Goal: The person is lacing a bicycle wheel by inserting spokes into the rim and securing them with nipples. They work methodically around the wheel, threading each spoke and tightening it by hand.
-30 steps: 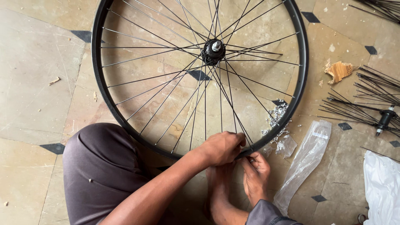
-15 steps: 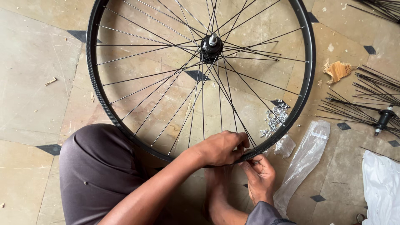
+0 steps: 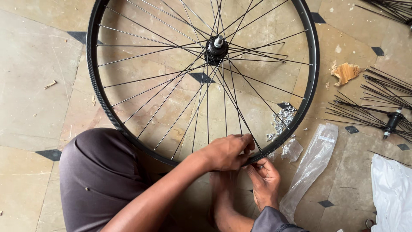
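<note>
One black bicycle wheel [image 3: 92, 81] standing on the tiled floor [image 3: 34, 99], hub [image 3: 216, 48] near the top, lower rim against a knee in dark trousers [image 3: 101, 172]. Left hand [image 3: 227, 151] over the lower rim, fingers curled together around a spoke [image 3: 251, 136] where it meets the rim. Right hand [image 3: 265, 182] just below the rim, fingertips pinched at the same spot; what sits between them too small to tell. Beside the rim, one heap of small silver nipples [image 3: 281, 122]. Further right: one clear plastic bag [image 3: 311, 165], one white bag [image 3: 392, 193], one scrap of cardboard [image 3: 345, 72], one loose bundle of black spokes [image 3: 369, 103] with a second hub [image 3: 392, 122].
</note>
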### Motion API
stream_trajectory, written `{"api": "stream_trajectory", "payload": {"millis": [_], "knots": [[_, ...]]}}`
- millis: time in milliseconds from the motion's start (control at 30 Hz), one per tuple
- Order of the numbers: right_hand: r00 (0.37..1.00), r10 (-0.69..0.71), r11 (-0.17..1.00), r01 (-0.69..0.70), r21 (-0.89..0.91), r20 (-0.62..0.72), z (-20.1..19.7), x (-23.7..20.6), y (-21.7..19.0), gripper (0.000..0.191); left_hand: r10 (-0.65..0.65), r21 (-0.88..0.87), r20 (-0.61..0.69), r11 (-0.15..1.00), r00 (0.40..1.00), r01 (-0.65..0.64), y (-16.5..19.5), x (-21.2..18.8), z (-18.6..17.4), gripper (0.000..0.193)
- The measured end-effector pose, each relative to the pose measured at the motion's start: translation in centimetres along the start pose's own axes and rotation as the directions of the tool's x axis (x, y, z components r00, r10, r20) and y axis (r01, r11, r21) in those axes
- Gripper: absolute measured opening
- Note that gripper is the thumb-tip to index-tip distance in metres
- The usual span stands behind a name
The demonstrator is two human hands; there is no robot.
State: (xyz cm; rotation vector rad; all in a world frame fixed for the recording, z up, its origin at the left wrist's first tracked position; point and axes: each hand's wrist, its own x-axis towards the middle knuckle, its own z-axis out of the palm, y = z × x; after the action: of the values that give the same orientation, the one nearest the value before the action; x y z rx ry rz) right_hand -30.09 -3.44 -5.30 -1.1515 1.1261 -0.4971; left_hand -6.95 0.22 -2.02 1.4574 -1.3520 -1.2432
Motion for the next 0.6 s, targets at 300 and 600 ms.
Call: {"api": "stream_trajectory", "payload": {"millis": [300,600], "knots": [[1.000,0.013,1.000,-0.013,-0.017,0.000,0.47,0.11,-0.53,0.017,-0.074,-0.010,0.074,0.997,0.994,0.075,0.21,-0.36,-0.65,0.034],[0.999,0.039,0.999,-0.039,-0.036,-0.003,0.52,0.03,-0.68,0.017,-0.205,0.063,0.050,0.978,0.978,0.201,0.60,-0.33,-0.97,0.035]]}}
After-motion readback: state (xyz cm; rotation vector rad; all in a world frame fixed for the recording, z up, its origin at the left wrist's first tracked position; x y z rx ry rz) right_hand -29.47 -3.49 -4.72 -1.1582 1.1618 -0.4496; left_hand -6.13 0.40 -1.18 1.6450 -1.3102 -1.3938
